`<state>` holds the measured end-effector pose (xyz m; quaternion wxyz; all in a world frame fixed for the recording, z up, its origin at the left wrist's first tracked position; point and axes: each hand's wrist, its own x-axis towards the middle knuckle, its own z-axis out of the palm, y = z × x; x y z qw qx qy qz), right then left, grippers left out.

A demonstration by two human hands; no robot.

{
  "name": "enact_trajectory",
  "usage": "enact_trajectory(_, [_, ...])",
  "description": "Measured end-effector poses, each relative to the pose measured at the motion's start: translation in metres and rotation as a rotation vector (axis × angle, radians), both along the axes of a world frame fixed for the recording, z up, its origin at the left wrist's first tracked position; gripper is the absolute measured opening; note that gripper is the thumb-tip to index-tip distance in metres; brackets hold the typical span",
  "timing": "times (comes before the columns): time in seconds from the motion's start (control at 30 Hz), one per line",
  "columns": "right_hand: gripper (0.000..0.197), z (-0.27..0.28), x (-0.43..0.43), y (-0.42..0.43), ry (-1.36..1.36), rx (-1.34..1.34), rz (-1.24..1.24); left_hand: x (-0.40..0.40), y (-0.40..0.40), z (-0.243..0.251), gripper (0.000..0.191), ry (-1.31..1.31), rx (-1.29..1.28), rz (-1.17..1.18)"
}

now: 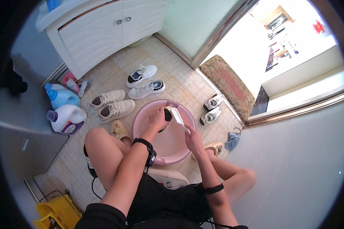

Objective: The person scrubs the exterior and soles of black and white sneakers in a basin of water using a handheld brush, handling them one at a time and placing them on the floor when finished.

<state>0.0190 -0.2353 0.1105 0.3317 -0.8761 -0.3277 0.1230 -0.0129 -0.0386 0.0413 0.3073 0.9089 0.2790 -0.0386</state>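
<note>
My left hand [157,119] grips a shoe [168,115] over a round pink plastic basin [172,148]. Fingers cover most of that shoe; a black part and a light edge show beside them. In my right hand [193,140] is the handle of a white scrub brush [177,116]. The brush head is right beside the shoe's black part, and I cannot tell whether its bristles touch. Pale, cloudy-looking liquid appears to lie in the basin, which stands on the tiled floor between my feet.
White sneakers [146,89] and cream sneakers [116,110] stand beyond the basin; a smaller pair [212,114] is at right. Detergent jugs [67,118] line the left wall. A blue cloth [233,140], doorway mat [229,86], white cabinet [94,40] and yellow bucket [57,209] surround the area.
</note>
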Motion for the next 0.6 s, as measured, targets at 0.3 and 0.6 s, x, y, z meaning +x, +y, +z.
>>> enact_trajectory(0.3, [0.030, -0.015, 0.011, 0.013, -0.062, 0.052, -0.053, -0.001, -0.019, -0.002, 0.073, 0.037, 0.081, -0.187])
enact_trajectory(0.6, [0.027, 0.029, 0.028, 0.005, -0.014, -0.302, 0.006, -0.007, -0.011, 0.006, 0.073, 0.026, 0.010, -0.138])
